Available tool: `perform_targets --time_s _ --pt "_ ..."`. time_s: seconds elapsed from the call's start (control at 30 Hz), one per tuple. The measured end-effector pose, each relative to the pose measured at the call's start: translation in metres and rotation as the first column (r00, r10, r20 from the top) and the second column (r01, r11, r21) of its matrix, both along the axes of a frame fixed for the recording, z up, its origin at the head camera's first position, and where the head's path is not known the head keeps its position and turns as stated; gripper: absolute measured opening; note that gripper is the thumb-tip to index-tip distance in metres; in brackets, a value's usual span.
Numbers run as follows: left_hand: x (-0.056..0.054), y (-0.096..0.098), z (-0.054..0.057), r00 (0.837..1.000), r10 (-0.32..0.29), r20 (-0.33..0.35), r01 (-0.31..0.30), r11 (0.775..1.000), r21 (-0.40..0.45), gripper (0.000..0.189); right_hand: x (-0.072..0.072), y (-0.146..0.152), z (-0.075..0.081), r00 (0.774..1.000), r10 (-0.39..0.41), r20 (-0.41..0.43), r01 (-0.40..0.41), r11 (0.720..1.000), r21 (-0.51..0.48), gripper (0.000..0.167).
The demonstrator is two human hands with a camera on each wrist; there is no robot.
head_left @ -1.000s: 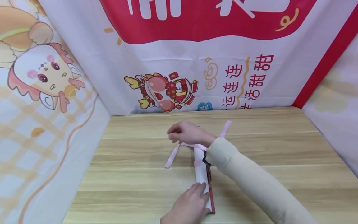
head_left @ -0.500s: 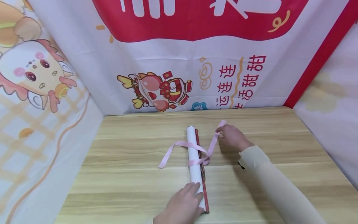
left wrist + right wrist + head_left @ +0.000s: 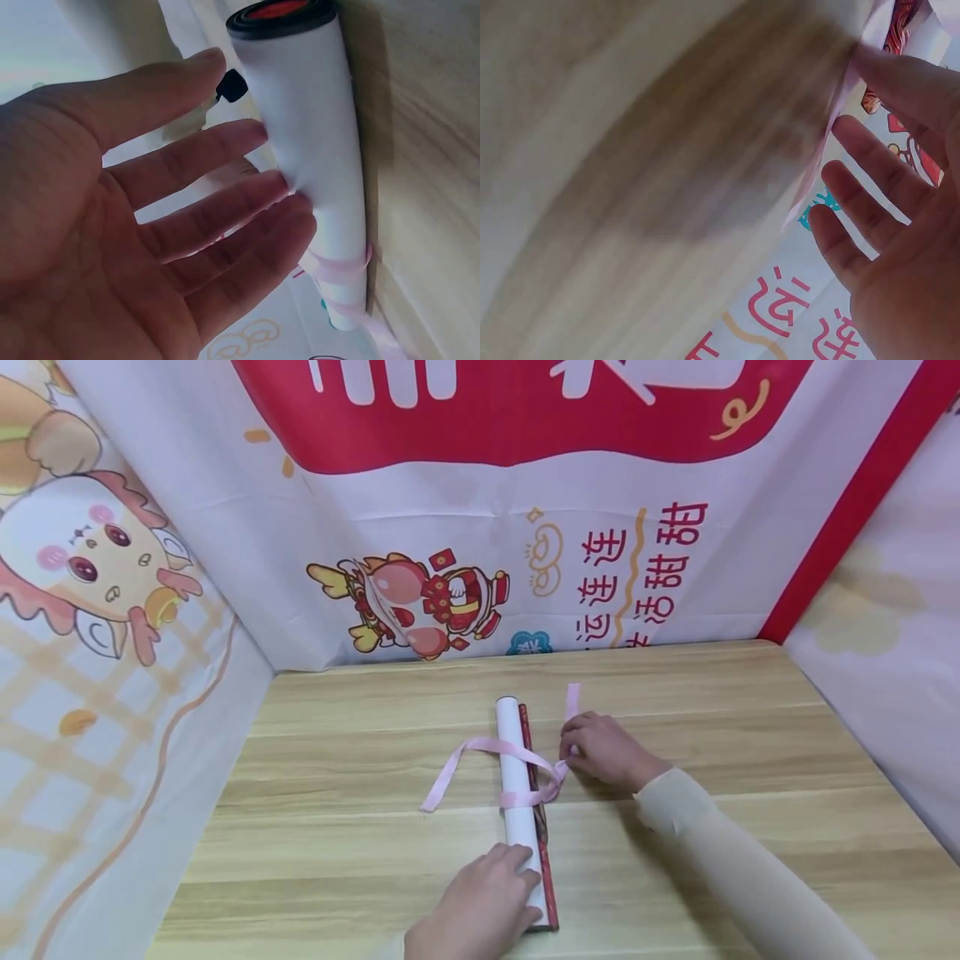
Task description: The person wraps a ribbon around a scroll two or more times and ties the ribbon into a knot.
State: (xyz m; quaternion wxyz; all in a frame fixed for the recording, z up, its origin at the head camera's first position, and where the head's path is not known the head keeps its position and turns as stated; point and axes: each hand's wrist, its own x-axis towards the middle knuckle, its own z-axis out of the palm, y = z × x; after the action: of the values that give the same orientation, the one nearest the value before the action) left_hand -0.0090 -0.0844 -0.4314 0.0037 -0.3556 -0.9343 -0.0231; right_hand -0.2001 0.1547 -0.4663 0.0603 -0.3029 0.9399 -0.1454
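Observation:
A rolled-up sheet, white outside with a red patterned edge along its right side, lies lengthwise on the table. Pink ribbon loops around its middle and is crossed at the right. One loose end trails left over the roll; the other points away, past my right hand. My left hand rests its fingertips on the near part of the roll, fingers extended in the left wrist view. My right hand touches the ribbon's right end near the crossing. In the right wrist view its thumb and index finger stand apart along the ribbon.
The wood-grain table lies under everything. A white and red printed cloth hangs at its back edge. Patterned cloths stand along the left and right sides.
My right hand came from above the roll's far end to the ribbon's right end, then moved down along it toward the crossing. My left hand stays on the near part of the roll.

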Motion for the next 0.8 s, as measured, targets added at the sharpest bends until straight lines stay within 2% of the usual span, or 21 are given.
perform_targets --time_s 0.1,0.2,0.27,0.4,0.5,0.6,0.7,0.8 --pt "-0.005 0.001 0.005 0.999 0.014 0.032 -0.014 1.0 0.0 0.027 0.001 0.001 0.001 0.999 -0.052 0.0 0.052 0.999 -0.014 0.006" --pt "-0.016 0.003 0.013 0.996 0.047 0.077 -0.048 0.999 0.013 0.023 0.002 0.003 0.003 0.994 -0.112 -0.007 0.111 0.993 -0.047 0.007" --pt "-0.027 0.004 0.017 0.994 0.071 0.084 -0.074 0.997 0.028 0.023 0.003 0.003 0.006 0.99 -0.141 -0.009 0.14 0.988 -0.067 0.009" --pt "-0.059 0.008 0.023 0.993 0.115 0.033 -0.117 0.992 0.053 0.031 0.01 0.004 0.016 0.979 -0.201 0.04 0.204 0.973 -0.104 0.012" --pt "-0.084 0.016 0.021 0.989 0.147 0.02 -0.148 0.987 0.07 0.038 0.017 0.005 0.025 0.966 -0.241 0.088 0.251 0.961 -0.118 0.015" --pt "-0.105 0.024 0.017 0.988 0.153 0.027 -0.154 0.984 0.083 0.044 0.023 0.005 0.032 0.958 -0.264 0.114 0.278 0.952 -0.13 0.018" --pt "-0.118 0.031 0.009 0.989 0.146 0.015 -0.147 0.987 0.064 0.046 0.029 0.005 0.038 0.955 -0.27 0.126 0.288 0.945 -0.156 0.02" --pt "-0.126 0.035 0.002 0.989 0.145 0.004 -0.145 0.989 0.024 0.047 0.035 0.006 0.043 0.958 -0.255 0.133 0.279 0.938 -0.208 0.021"
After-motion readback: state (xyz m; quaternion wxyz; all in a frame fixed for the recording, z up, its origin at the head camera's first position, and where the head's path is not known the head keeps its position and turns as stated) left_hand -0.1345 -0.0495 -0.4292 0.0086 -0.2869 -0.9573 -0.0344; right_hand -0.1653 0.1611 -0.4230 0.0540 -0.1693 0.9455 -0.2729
